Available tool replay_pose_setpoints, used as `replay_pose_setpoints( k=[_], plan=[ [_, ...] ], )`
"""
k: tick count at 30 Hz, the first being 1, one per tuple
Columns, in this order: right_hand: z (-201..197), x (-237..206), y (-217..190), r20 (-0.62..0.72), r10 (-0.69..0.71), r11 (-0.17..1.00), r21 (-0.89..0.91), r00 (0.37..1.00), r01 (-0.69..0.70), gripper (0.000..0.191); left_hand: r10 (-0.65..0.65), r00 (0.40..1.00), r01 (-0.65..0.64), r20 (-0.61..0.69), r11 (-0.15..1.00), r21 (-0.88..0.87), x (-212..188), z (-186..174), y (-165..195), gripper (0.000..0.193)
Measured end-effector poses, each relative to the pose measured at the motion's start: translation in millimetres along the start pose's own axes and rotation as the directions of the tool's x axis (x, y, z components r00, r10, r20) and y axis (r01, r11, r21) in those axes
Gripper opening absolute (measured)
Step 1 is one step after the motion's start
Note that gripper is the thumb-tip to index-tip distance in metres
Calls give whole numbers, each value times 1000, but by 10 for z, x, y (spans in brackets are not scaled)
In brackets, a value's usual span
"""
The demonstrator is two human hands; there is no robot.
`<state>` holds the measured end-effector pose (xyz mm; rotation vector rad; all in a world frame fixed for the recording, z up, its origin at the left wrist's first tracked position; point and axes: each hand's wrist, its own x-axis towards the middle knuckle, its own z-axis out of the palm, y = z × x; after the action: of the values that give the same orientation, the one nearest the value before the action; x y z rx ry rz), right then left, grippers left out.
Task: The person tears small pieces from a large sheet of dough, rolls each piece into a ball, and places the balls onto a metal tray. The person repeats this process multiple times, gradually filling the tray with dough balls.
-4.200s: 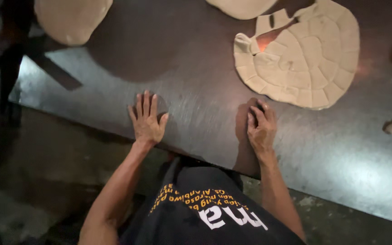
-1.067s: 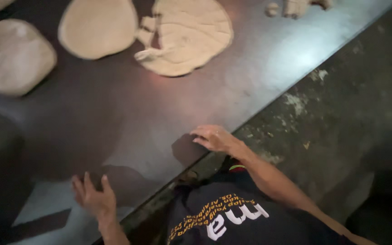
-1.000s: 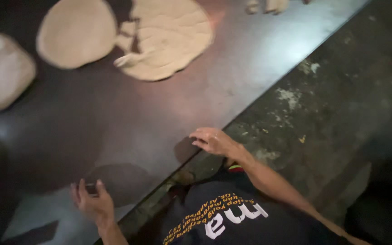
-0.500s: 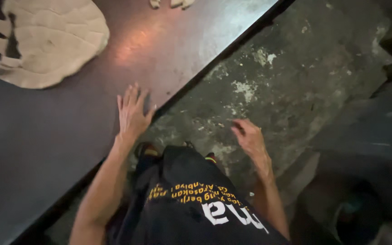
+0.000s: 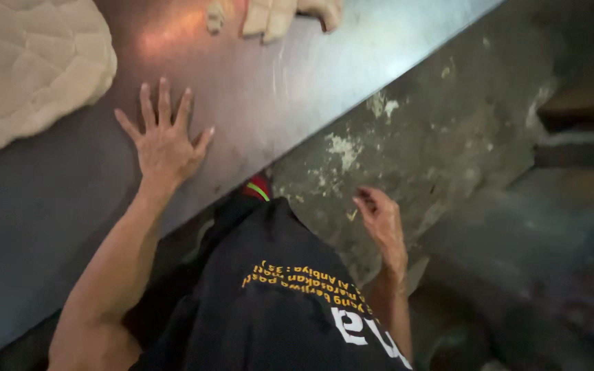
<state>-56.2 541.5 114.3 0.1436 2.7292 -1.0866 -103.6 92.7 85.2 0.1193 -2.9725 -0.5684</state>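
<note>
My left hand (image 5: 165, 141) lies flat on the steel table (image 5: 290, 96), fingers spread, holding nothing. Just to its left sits a large flat slab of pale dough (image 5: 29, 69) scored into pieces. Small cut dough pieces (image 5: 276, 14) lie at the table's far edge. My right hand (image 5: 381, 223) hangs off the table, over the stained concrete floor (image 5: 448, 137), fingers loosely curled and empty.
The table's edge runs diagonally from upper right to lower left. My black shirt with yellow and white print (image 5: 290, 309) fills the bottom of the view. Dark objects stand at the right edge (image 5: 579, 124).
The view has swung right along the table. My right hand has left the table's edge and now hangs over the floor. My left hand stays flat on the table.
</note>
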Motion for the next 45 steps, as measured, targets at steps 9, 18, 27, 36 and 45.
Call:
replay_pose_setpoints(
  k=[9,18,27,36,45],
  plan=[
    [-175,2517,-1182,251,-296,933,-130,922,335,32,-116,993,115,13,992,42,206,13,82,75],
    [-324,3355,-1622,290,-576,769,-127,765,627,27,-244,969,246,-32,966,75,144,182,218,64],
    [169,3777,-1427,247,-783,536,-200,571,820,30,-567,749,604,-343,797,2,414,789,1216,60],
    [-182,3736,-845,596,-718,451,6,359,892,21,-379,902,284,-209,882,-375,1168,970,2546,46],
    [-1679,3896,-239,894,-441,764,417,-73,493,22,31,999,-31,21,999,-12,1755,1129,3014,55]
  ],
)
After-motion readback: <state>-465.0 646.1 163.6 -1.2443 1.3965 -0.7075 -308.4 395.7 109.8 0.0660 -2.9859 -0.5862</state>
